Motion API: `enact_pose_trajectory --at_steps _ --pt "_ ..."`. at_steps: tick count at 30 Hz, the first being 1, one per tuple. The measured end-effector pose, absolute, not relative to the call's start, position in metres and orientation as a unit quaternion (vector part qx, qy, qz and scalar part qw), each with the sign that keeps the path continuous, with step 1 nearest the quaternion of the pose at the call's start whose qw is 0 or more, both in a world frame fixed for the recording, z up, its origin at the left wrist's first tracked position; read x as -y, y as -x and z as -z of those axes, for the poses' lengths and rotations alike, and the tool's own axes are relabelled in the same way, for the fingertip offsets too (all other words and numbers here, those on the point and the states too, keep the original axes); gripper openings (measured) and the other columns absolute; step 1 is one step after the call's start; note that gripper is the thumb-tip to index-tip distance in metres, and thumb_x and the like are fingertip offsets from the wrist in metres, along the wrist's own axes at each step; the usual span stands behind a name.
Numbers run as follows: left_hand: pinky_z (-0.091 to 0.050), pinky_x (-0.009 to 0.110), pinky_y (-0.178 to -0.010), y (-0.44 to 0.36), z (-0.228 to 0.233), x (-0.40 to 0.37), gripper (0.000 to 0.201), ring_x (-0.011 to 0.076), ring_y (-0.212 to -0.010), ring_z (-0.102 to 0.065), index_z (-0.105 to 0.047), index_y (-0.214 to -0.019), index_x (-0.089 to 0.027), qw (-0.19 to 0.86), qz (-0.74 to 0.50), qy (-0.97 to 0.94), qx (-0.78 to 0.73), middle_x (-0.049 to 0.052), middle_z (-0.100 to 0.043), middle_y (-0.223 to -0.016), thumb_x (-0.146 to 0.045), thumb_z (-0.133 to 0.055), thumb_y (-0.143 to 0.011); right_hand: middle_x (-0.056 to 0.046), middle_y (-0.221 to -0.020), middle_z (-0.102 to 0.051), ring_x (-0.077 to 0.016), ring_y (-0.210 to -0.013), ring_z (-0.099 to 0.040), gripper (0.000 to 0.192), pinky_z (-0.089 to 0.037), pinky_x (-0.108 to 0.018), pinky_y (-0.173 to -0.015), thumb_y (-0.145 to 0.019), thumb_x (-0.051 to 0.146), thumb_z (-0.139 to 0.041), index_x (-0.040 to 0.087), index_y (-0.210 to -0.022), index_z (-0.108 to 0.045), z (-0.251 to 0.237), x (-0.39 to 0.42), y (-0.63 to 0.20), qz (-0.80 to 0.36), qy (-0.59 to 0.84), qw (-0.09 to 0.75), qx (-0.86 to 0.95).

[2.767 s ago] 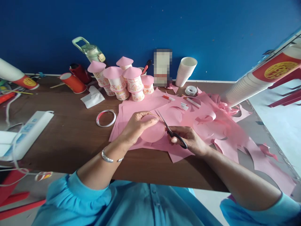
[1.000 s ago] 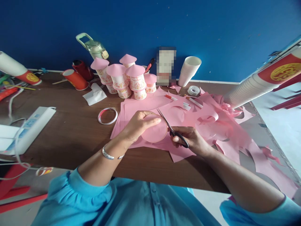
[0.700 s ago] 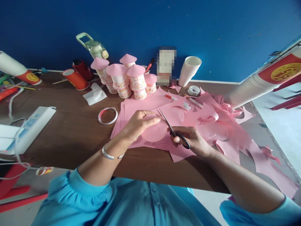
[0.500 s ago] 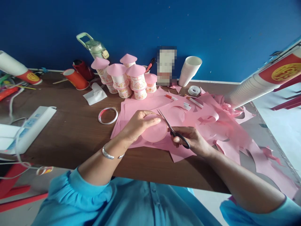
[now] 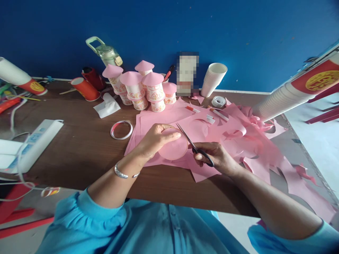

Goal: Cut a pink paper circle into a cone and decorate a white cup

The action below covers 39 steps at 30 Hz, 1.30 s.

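Note:
My left hand [image 5: 161, 138] is closed on a pink paper circle [image 5: 173, 148], its thumb lying flat across the upper face. Scissors [image 5: 202, 155] with black handles are in my right hand [image 5: 215, 157], fingers through the loops. Their blades slant up and left along the circle's right edge, close to my left thumb. Beneath both hands lie pink paper sheets [image 5: 144, 127]. Behind them stand several little towers [image 5: 155, 92] made of decorated white paper cups with pink cone roofs.
Pink offcuts [image 5: 256, 169] spread across the right side. A tape roll [image 5: 121, 130] lies left of the sheets, a smaller white roll [image 5: 218, 102] behind. Stacked white cups [image 5: 214, 79] stand near the blue wall; a long cup stack [image 5: 286, 102] leans at right. A power strip [image 5: 37, 144] sits at left.
Almost nothing differs. The paper circle and my left hand have shifted very slightly to the left; the scissors stay at the circle's edge.

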<state>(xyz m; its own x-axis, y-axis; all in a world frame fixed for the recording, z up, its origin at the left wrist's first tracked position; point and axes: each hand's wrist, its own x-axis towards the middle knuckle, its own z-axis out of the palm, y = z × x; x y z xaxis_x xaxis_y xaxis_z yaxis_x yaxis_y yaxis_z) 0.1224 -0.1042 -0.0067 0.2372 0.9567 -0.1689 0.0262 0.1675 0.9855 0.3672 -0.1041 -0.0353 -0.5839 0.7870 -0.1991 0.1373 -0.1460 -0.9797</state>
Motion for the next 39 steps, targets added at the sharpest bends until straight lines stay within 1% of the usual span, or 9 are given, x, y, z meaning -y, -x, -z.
enact_pose_trajectory --at_steps 4,10,14,18,22,25,29,36,39 --pt "-0.054 0.032 -0.088 -0.1227 0.0052 0.1041 0.019 0.0227 -0.095 -0.071 -0.080 -0.084 -0.019 0.590 -0.390 -0.515 -0.484 0.005 -0.078 -0.092 -0.037 -0.076 -0.081 0.000 -0.063 -0.061 -0.0129 -0.055 -0.055 0.065 -0.045 -0.028 -0.055 -0.078 0.066 -0.084 0.012 -0.114 -0.079 0.0340 0.1042 -0.3677 -0.653 0.381 0.246 0.607" --pt "-0.046 0.026 -0.073 -0.1236 0.0044 0.1024 0.025 0.0143 -0.075 -0.058 -0.075 -0.075 -0.019 0.561 -0.429 -0.500 -0.501 -0.001 -0.067 -0.075 -0.043 -0.077 -0.083 0.001 -0.063 -0.059 -0.0136 -0.058 -0.055 0.059 -0.044 -0.028 -0.058 -0.082 0.063 -0.082 0.013 -0.114 -0.077 0.0357 0.1044 -0.3675 -0.664 0.393 0.252 0.584" --pt "-0.046 0.026 -0.078 -0.1230 0.0066 0.1012 0.025 0.0139 -0.078 -0.057 -0.076 -0.081 -0.018 0.538 -0.460 -0.482 -0.517 -0.001 -0.068 -0.079 -0.043 -0.079 -0.083 -0.001 -0.068 -0.062 -0.0146 -0.062 -0.056 0.057 -0.044 -0.029 -0.060 -0.084 0.067 -0.078 0.015 -0.106 -0.077 0.0408 0.1037 -0.3679 -0.665 0.380 0.273 0.582" --pt "-0.044 0.025 -0.074 -0.1238 0.0061 0.1019 0.026 0.0122 -0.073 -0.053 -0.073 -0.073 -0.018 0.531 -0.462 -0.482 -0.521 -0.002 -0.065 -0.074 -0.041 -0.078 -0.084 -0.003 -0.070 -0.063 -0.0159 -0.064 -0.057 0.055 -0.041 -0.029 -0.058 -0.082 0.069 -0.078 0.016 -0.095 -0.076 0.0404 0.1046 -0.3674 -0.661 0.379 0.275 0.586" --pt "-0.044 0.025 -0.075 -0.1252 0.0045 0.1020 0.023 0.0131 -0.075 -0.055 -0.075 -0.076 -0.018 0.524 -0.466 -0.490 -0.518 -0.001 -0.068 -0.076 -0.040 -0.077 -0.084 -0.003 -0.070 -0.063 -0.0160 -0.065 -0.057 0.055 -0.040 -0.028 -0.056 -0.082 0.069 -0.079 0.016 -0.097 -0.076 0.0389 0.1062 -0.3667 -0.659 0.382 0.273 0.587" --pt "-0.046 0.026 -0.078 -0.1258 0.0042 0.1015 0.024 0.0146 -0.080 -0.059 -0.078 -0.082 -0.018 0.524 -0.459 -0.497 -0.518 0.000 -0.071 -0.082 -0.042 -0.076 -0.084 -0.002 -0.070 -0.064 -0.0156 -0.064 -0.057 0.058 -0.041 -0.028 -0.055 -0.080 0.068 -0.082 0.016 -0.105 -0.077 0.0401 0.1071 -0.3662 -0.661 0.388 0.272 0.582" --pt "-0.045 0.025 -0.071 -0.1262 0.0050 0.1017 0.028 0.0145 -0.077 -0.059 -0.075 -0.077 -0.017 0.524 -0.447 -0.500 -0.525 0.001 -0.069 -0.079 -0.044 -0.075 -0.084 -0.001 -0.070 -0.063 -0.0146 -0.062 -0.057 0.063 -0.046 -0.028 -0.057 -0.079 0.065 -0.084 0.015 -0.116 -0.076 0.0403 0.1078 -0.3649 -0.660 0.389 0.279 0.580" --pt "-0.052 0.029 -0.081 -0.1267 0.0077 0.1020 0.027 0.0196 -0.088 -0.067 -0.080 -0.087 -0.018 0.546 -0.446 -0.498 -0.505 0.003 -0.074 -0.084 -0.044 -0.075 -0.082 0.000 -0.069 -0.059 -0.0133 -0.060 -0.056 0.052 -0.049 -0.029 -0.059 -0.079 0.061 -0.085 0.016 -0.104 -0.077 0.0373 0.1074 -0.3630 -0.655 0.386 0.276 0.588" --pt "-0.050 0.027 -0.076 -0.1261 0.0083 0.1020 0.027 0.0181 -0.084 -0.065 -0.078 -0.081 -0.017 0.534 -0.442 -0.505 -0.514 0.002 -0.072 -0.081 -0.045 -0.075 -0.083 0.000 -0.069 -0.060 -0.0136 -0.061 -0.056 0.051 -0.047 -0.028 -0.058 -0.080 0.062 -0.084 0.016 -0.101 -0.076 0.0369 0.1069 -0.3635 -0.656 0.383 0.276 0.589"
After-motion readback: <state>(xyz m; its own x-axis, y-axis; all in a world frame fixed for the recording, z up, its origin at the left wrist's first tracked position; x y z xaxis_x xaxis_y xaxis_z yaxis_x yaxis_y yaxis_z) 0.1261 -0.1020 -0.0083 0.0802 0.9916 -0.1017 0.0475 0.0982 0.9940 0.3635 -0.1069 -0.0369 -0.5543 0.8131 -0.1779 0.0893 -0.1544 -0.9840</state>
